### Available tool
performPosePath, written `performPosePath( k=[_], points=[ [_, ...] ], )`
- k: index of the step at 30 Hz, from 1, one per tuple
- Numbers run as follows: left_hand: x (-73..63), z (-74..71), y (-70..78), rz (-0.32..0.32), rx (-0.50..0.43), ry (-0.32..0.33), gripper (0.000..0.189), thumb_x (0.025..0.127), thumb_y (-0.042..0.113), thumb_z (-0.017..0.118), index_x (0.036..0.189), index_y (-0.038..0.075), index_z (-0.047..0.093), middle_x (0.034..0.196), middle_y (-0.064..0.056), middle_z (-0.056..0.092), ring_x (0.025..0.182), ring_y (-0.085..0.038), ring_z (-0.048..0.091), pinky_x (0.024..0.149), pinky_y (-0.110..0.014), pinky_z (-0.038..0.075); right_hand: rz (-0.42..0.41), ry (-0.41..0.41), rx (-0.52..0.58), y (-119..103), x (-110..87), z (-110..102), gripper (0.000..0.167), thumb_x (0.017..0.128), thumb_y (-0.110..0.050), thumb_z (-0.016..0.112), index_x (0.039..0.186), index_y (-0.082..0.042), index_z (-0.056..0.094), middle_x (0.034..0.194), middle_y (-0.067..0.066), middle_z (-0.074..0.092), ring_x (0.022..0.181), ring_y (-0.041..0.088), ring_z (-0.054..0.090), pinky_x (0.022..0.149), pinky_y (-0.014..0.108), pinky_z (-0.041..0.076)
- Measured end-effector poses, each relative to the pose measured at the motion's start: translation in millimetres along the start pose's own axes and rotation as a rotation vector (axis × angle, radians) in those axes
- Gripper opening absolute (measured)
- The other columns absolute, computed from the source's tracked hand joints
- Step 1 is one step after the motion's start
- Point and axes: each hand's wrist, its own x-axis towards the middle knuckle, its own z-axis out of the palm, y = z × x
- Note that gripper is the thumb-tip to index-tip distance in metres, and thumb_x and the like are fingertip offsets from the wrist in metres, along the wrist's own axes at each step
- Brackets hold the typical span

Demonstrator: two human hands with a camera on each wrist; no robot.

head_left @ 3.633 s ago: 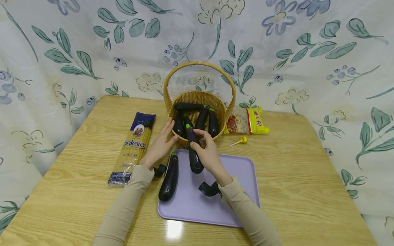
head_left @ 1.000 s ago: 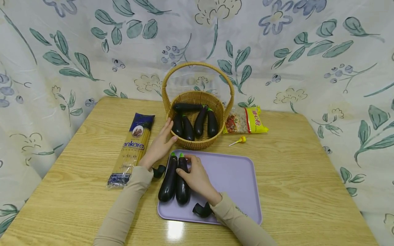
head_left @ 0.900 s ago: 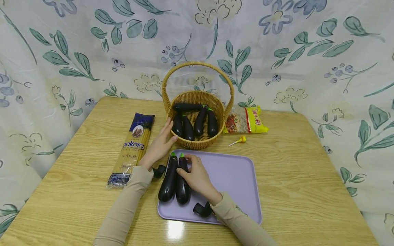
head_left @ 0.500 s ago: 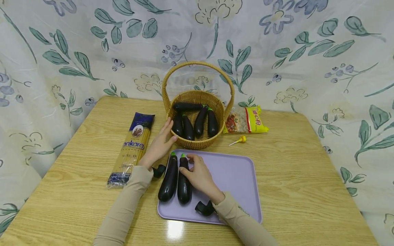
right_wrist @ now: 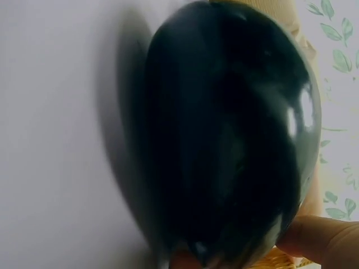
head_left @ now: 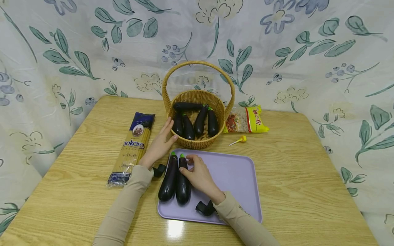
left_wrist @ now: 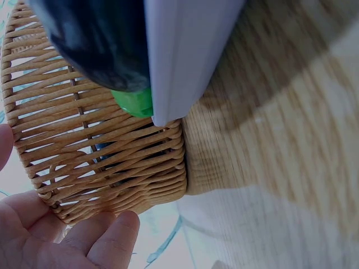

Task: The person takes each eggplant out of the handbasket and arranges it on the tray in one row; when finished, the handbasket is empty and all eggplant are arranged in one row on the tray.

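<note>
Two dark purple eggplants lie side by side, lengthwise, on the left part of the lilac tray [head_left: 227, 177]. My right hand [head_left: 200, 174] holds the inner eggplant [head_left: 183, 189] near its green-tipped end, thumb on top and fingers at its far side. In the right wrist view this eggplant [right_wrist: 224, 129] fills most of the picture. The outer eggplant [head_left: 168, 181] lies close along its left. My left hand [head_left: 160, 143] rests against the left side of the wicker basket [head_left: 197, 144], fingers extended; in the left wrist view its fingertips [left_wrist: 115, 241] touch the weave.
Several eggplants [head_left: 200, 120] lie in the basket, under its tall arched handle [head_left: 198, 63]. Left of the tray is a spaghetti packet [head_left: 132, 150]. A yellow-ended food bag [head_left: 246, 120] and a yellow lollipop [head_left: 242, 139] lie right of the basket.
My right hand has brought the inner eggplant from the basket's front edge down onto the tray. Over the last second it shifted slightly right, then back left. My left hand stayed at the basket.
</note>
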Motion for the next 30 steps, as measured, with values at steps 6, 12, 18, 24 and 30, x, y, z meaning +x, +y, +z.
performPosePath(
  k=[6,12,18,24,30],
  points=[
    [0.2,-0.2,-0.4,-0.003,-0.001,-0.003,0.070,0.102,0.038,0.046,0.157,0.011,0.012,0.166,0.000,-0.002,0.152,-0.032,0.008,0.117,-0.060,0.020,0.010,-0.022,-0.044,1.0,0.8,-3.1,0.048,0.089,-0.028,0.066,0.129,-0.005,0.055,0.113,0.013,0.064,0.080,0.015,0.059,0.069,0.028,0.047],
    [0.0,-0.3,0.3,-0.007,-0.008,-0.008,0.069,0.103,0.035,0.046,0.157,0.012,0.011,0.166,0.001,-0.003,0.152,-0.031,0.007,0.118,-0.059,0.019,0.018,-0.014,-0.053,1.2,1.9,-8.8,0.048,0.091,-0.031,0.064,0.130,-0.005,0.056,0.113,0.013,0.065,0.082,0.017,0.061,0.070,0.029,0.048],
    [-0.4,-0.4,0.6,-0.018,-0.008,-0.010,0.068,0.103,0.033,0.046,0.157,0.012,0.011,0.165,0.002,-0.003,0.152,-0.031,0.007,0.118,-0.059,0.019,0.023,0.005,-0.062,0.9,2.8,-14.2,0.046,0.090,-0.033,0.065,0.128,-0.006,0.058,0.113,0.012,0.066,0.081,0.017,0.061,0.069,0.029,0.048],
    [-0.5,-0.5,0.6,-0.016,-0.009,-0.009,0.069,0.103,0.034,0.047,0.157,0.012,0.012,0.165,0.002,-0.003,0.152,-0.031,0.008,0.118,-0.059,0.019,0.016,-0.005,-0.048,-4.2,3.2,-22.6,0.043,0.092,-0.033,0.063,0.127,-0.009,0.059,0.112,0.010,0.067,0.085,0.018,0.064,0.067,0.027,0.049],
    [-0.5,-0.4,0.2,-0.015,-0.012,-0.012,0.069,0.103,0.034,0.046,0.157,0.011,0.010,0.165,0.001,-0.004,0.151,-0.032,0.007,0.117,-0.060,0.019,-0.012,0.004,0.008,-11.7,6.5,-34.8,0.039,0.095,-0.033,0.061,0.127,-0.010,0.059,0.107,0.007,0.067,0.083,0.017,0.065,0.062,0.026,0.049]
  ],
)
